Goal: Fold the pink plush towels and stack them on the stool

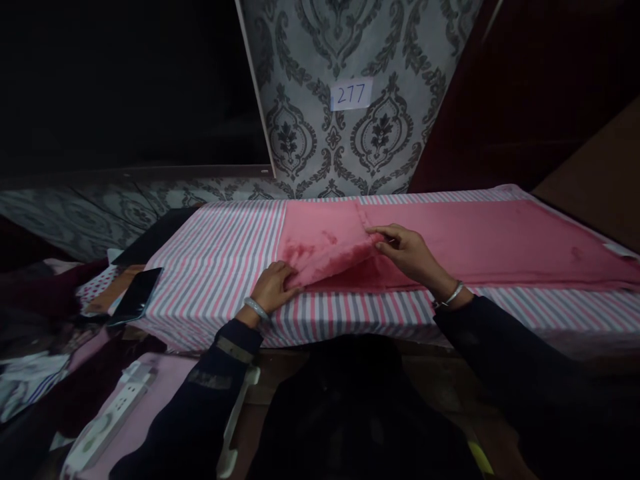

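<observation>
A long pink cloth [475,233] lies across a table cover with pink, grey and white stripes [220,247]. Its left part is folded over on itself. My right hand [407,253] pinches the near edge of this folded layer and holds it raised, with a dark gap below it. At the near left corner of the fold, my left hand [274,285] has its fingers closed on the cloth edge, resting on the table.
A phone [136,295] lies at the table's left end, by piled clothes. A power strip [111,419] sits on a pink surface at lower left. Behind are a large dark screen [130,87] and a patterned wall with a paper marked 277 [351,94].
</observation>
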{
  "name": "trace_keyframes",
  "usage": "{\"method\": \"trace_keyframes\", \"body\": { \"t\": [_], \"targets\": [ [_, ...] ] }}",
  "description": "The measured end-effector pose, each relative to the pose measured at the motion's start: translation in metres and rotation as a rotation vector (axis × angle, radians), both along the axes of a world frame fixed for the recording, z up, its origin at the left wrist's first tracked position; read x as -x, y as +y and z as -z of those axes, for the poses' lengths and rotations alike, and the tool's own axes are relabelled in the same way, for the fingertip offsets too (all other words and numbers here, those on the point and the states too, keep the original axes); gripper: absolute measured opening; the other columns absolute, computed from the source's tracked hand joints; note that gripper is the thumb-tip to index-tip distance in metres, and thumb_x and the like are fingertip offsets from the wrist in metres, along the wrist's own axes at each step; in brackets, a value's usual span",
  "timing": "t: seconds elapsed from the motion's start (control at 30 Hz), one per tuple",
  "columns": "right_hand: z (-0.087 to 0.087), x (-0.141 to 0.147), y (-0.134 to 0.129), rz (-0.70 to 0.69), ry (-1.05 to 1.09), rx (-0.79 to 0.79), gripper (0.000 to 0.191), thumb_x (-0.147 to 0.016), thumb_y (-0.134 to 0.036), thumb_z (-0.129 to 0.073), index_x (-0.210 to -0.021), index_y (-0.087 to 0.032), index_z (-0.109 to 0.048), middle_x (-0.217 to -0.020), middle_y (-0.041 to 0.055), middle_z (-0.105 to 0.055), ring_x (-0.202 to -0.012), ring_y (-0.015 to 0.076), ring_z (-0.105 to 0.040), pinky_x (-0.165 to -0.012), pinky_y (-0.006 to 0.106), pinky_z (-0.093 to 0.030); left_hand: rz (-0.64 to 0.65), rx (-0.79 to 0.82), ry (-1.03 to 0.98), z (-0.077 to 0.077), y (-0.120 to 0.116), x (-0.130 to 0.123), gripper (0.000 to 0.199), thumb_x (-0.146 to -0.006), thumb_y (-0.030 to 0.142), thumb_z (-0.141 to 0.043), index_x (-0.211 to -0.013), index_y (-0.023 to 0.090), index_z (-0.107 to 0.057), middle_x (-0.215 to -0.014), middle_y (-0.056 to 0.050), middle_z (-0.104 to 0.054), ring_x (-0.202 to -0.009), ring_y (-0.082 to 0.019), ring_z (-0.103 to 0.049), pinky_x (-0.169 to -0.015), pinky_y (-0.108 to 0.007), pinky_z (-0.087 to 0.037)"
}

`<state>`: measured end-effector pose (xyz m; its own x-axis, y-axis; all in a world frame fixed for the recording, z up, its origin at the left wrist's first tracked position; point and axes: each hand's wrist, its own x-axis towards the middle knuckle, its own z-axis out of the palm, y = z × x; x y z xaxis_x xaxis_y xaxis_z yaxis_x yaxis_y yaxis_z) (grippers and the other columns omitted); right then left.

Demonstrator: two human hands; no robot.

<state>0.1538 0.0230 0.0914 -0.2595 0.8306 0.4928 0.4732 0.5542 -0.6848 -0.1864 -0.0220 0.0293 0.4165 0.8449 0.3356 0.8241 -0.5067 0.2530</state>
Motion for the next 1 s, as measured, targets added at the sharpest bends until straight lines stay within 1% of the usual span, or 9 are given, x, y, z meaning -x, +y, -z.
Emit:
{"method": "trace_keyframes", "body": {
  "t": [0.17, 0.3, 0.4, 0.47, 0.6, 0.7, 0.8, 0.93, 1.0],
  "targets": [
    [0.004, -0.002, -0.001, 0.008, -0.018, -0.118, 0.028, -0.085, -0.025, -0.059, -0.109, -0.021, -0.073, -0.081, 0.0022, -0.061, -0.066, 0.0156, -0.052, -0.062, 0.029, -0.045, -0.064, 0.054, -0.088, 0.004, 0.007, 0.001, 0.019, -0.087, 0.035, -0.064, -0.093, 0.018, -0.06, -0.093, -0.006, -0.06, -0.091, -0.023, -0.059, -0.083, -0.036, -0.049],
    [0.011, 0.0, 0.004, 0.041, -0.057, -0.237, 0.02, -0.085, -0.021, -0.058, -0.1, -0.022, -0.072, -0.079, 0.0027, -0.06, -0.067, 0.0179, -0.054, -0.061, 0.03, -0.045, -0.184, 0.123, -0.075, -0.001, 0.014, -0.004, 0.014, -0.083, 0.026, -0.066, -0.085, 0.021, -0.054, -0.089, -0.003, -0.059, -0.082, -0.019, -0.059, -0.075, -0.031, -0.048],
    [0.031, 0.001, 0.004, 0.08, -0.072, -0.333, 0.017, -0.084, -0.015, -0.055, -0.094, -0.022, -0.068, -0.082, 0.0045, -0.061, -0.075, 0.0212, -0.057, -0.066, 0.033, -0.048, -0.325, 0.015, 0.059, -0.009, 0.01, -0.01, 0.003, -0.088, 0.019, -0.057, -0.088, 0.02, -0.054, -0.093, -0.006, -0.06, -0.087, -0.022, -0.06, -0.076, -0.033, -0.047],
    [0.053, 0.001, -0.001, 0.091, -0.104, -0.371, 0.018, -0.084, -0.011, -0.051, -0.09, -0.022, -0.064, -0.086, 0.0064, -0.061, -0.083, 0.0236, -0.058, -0.074, 0.036, -0.049, -0.384, -0.077, 0.195, -0.011, 0.004, -0.011, 0.008, -0.091, 0.015, -0.05, -0.093, 0.019, -0.057, -0.098, -0.01, -0.061, -0.093, -0.025, -0.06, -0.08, -0.036, -0.047],
    [0.097, -0.002, -0.019, 0.045, -0.242, -0.321, 0.02, -0.083, -0.006, -0.046, -0.085, -0.022, -0.058, -0.085, 0.0078, -0.059, -0.084, 0.025, -0.057, -0.075, 0.037, -0.05, -0.265, -0.067, 0.409, -0.007, -0.007, -0.004, 0.018, -0.092, 0.009, -0.045, -0.097, 0.018, -0.06, -0.095, -0.011, -0.061, -0.093, -0.026, -0.06, -0.08, -0.038, -0.048],
    [0.114, -0.006, -0.03, 0.014, -0.279, -0.292, 0.019, -0.086, -0.007, -0.045, -0.088, -0.021, -0.058, -0.086, 0.0084, -0.06, -0.084, 0.0251, -0.058, -0.075, 0.037, -0.05, -0.177, -0.065, 0.401, -0.001, -0.012, 0.006, 0.019, -0.094, 0.012, -0.045, -0.101, 0.019, -0.061, -0.097, -0.01, -0.061, -0.091, -0.025, -0.06, -0.081, -0.038, -0.05],
    [0.113, -0.011, -0.033, 0.004, -0.275, -0.278, 0.019, -0.09, -0.011, -0.046, -0.099, -0.02, -0.061, -0.09, 0.0089, -0.061, -0.088, 0.0256, -0.059, -0.078, 0.038, -0.05, -0.149, -0.107, 0.321, 0.001, -0.014, 0.012, 0.019, -0.096, 0.017, -0.044, -0.104, 0.018, -0.061, -0.099, -0.011, -0.061, -0.091, -0.026, -0.059, -0.079, -0.039, -0.051],
    [0.102, -0.011, -0.031, 0.052, -0.39, -0.233, 0.038, -0.092, -0.016, -0.048, -0.129, -0.018, -0.055, -0.1, 0.0106, -0.062, -0.094, 0.0273, -0.059, -0.08, 0.039, -0.05, -0.1, -0.2, 0.181, 0.001, -0.014, 0.012, 0.02, -0.093, 0.02, -0.049, -0.108, 0.017, -0.061, -0.103, -0.012, -0.059, -0.096, -0.027, -0.056, -0.084, -0.042, -0.05],
    [0.099, -0.011, -0.029, 0.075, -0.446, -0.209, 0.034, -0.093, -0.017, -0.048, -0.126, -0.019, -0.058, -0.098, 0.01, -0.062, -0.091, 0.0262, -0.06, -0.078, 0.037, -0.05, -0.066, -0.207, 0.113, 0.001, -0.012, 0.009, 0.014, -0.092, 0.023, -0.052, -0.101, 0.018, -0.062, -0.1, -0.01, -0.058, -0.095, -0.026, -0.055, -0.086, -0.041, -0.049]
  ]
}}
